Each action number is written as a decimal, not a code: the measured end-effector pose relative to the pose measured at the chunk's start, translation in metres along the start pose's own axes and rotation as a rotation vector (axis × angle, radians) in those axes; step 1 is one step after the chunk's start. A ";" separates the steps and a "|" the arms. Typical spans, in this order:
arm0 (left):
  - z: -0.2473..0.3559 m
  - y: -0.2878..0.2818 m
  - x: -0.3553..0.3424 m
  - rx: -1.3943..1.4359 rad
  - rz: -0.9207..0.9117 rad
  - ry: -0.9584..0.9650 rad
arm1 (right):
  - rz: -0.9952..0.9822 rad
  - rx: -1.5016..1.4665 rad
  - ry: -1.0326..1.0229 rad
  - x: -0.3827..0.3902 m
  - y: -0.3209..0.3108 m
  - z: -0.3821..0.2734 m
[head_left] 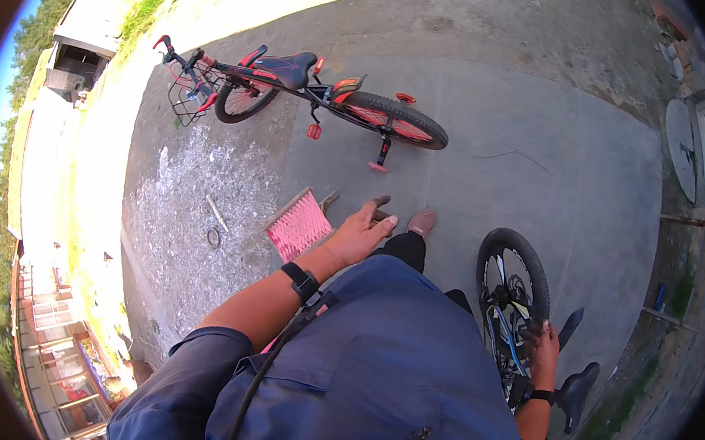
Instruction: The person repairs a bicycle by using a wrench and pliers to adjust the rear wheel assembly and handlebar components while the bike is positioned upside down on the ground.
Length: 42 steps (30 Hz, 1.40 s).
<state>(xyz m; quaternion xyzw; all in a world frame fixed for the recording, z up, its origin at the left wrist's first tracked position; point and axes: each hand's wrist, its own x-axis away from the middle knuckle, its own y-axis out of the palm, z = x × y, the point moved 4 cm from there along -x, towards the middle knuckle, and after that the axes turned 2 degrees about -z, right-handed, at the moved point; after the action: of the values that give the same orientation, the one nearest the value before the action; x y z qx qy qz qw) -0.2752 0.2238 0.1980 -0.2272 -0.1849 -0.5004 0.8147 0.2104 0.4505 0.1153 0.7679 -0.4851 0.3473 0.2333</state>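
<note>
My left hand [366, 225] hangs in front of me with fingers and thumb apart and nothing in it. Close by is a low stool [300, 225] with a pink woven seat. At my right side a bicycle [496, 321] with blue and white parts stands beside my leg, its black-tyred wheel [518, 253] pointing away from me. My right hand [544, 347] is closed on this bicycle between wheel and saddle [579, 395]. Exactly which part it grips is hidden. Each wrist wears a black band.
A black and red bicycle [297, 81] with a front basket [189, 98] and training wheels stands ahead. On the pale-speckled ground at left lie a ring [214, 237] and a light stick [217, 212]. A thin wire [509, 154] lies on the concrete. A white dish [680, 148] leans at far right.
</note>
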 end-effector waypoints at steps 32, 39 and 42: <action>0.399 0.271 -0.432 -0.562 -0.816 0.263 | 0.880 -0.220 -0.227 -0.073 -0.080 -0.176; 0.470 0.460 -0.484 -0.735 -1.106 0.348 | 1.315 -0.427 -0.146 -0.002 -0.119 -0.189; 0.503 0.548 -0.478 -0.781 -1.232 0.390 | 1.527 -0.516 -0.129 0.031 -0.115 -0.195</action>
<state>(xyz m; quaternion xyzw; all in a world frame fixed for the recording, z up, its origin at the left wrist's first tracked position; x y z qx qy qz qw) -0.0257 1.0697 0.2607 -0.2623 0.0596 -0.9258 0.2657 0.2634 0.6162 0.2633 0.1652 -0.9531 0.2430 0.0731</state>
